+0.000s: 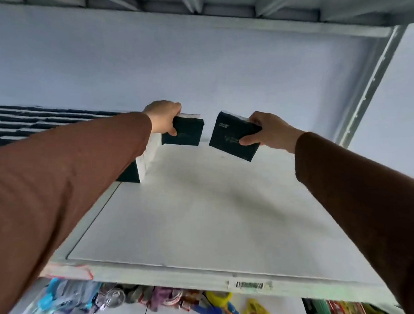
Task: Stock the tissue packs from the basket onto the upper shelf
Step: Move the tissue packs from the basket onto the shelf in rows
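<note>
You are facing a white metal shelving unit against a pale wall. Nearest you, below the front lip, a lower shelf of mixed colourful packaged goods runs left to right, too blurred to name. Above it lies the broad white upper shelf board, with a small barcode label on its front edge and a grey slotted upright post at the far right.

Both your brown sleeves reach toward the back of this shelf. On the left, partly hidden by your left sleeve, a row of dark green tissue packs with white sides already stands, running from mid-depth to the far wall. At its far end your left hand grips a dark green square tissue pack, fingers over the top and thumb on its face, set upright at the end of that row. Just right of it, your right hand pinches a second dark green tissue pack, tilted and seemingly not yet resting on the board.

I judge stocking well begun: one row placed, these two going in. The basket is out of view, so what remains cannot be told.
</note>
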`<state>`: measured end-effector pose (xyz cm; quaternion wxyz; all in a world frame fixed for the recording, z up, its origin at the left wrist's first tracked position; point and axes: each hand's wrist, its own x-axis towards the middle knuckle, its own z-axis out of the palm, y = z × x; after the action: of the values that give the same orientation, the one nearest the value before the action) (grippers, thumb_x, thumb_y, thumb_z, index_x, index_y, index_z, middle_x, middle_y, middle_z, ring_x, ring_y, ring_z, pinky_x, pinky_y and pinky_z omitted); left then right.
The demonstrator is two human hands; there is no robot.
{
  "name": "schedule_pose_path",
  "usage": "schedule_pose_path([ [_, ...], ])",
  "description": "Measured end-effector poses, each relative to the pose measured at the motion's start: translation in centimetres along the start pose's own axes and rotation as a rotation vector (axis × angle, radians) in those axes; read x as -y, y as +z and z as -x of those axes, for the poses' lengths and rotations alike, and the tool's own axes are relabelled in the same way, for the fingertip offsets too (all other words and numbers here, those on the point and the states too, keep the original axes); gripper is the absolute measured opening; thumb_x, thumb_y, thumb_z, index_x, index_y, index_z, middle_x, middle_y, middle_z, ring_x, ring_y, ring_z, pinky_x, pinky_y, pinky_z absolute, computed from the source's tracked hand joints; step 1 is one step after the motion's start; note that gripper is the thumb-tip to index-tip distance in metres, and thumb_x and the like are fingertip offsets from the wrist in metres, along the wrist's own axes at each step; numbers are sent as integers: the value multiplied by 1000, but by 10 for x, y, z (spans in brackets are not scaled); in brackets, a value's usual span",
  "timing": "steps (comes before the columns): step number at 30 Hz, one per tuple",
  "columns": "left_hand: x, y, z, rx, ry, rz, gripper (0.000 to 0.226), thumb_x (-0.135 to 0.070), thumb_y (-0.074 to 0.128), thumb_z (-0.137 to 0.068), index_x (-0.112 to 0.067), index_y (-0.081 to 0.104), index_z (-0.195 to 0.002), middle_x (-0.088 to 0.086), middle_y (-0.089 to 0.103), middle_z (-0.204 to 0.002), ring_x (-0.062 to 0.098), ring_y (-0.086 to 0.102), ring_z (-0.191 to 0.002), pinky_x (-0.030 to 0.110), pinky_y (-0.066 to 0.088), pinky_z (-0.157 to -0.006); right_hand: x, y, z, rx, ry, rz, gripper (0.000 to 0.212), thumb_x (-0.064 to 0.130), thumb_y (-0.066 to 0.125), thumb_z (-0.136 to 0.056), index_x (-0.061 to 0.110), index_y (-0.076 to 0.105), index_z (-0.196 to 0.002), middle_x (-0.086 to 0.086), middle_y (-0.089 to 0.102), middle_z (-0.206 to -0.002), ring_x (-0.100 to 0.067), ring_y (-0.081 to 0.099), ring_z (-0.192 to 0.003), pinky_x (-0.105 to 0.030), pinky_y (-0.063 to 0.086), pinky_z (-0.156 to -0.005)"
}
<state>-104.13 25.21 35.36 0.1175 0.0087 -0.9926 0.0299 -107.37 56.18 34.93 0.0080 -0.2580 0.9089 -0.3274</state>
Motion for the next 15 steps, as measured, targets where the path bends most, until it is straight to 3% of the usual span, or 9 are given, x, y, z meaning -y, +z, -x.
schedule_pose_path([
  [5, 22, 28, -57, -23, -21, 11, 48, -23, 84, -71, -17, 44, -98, 6, 60, -95, 27, 56, -84, 36, 45, -66, -11, 15, -53, -20, -29, 10, 43, 30, 84, -70, 17, 56, -100, -4, 61, -97, -23, 57, -85, -33, 47, -65],
  [13, 47, 62, -109, 29, -53, -68, 71, -22, 82, -75, -17, 29, -122, 5, 59, -93, 27, 58, -81, 36, 46, -59, -18, 41, -108, -40, -63, 17, 42, 32, 83, -68, 20, 57, -99, -2, 62, -96, -22, 59, -87, -31, 48, -62],
  [15, 51, 65, -115, 62, -58, -135, 67, -26, 81, -76, -17, 33, -121, 5, 60, -94, 27, 58, -82, 35, 47, -59, -18, 44, -116, -43, -61, 24, 42, 33, 83, -69, 20, 57, -98, -2, 62, -96, -21, 59, -86, -32, 49, -62],
])
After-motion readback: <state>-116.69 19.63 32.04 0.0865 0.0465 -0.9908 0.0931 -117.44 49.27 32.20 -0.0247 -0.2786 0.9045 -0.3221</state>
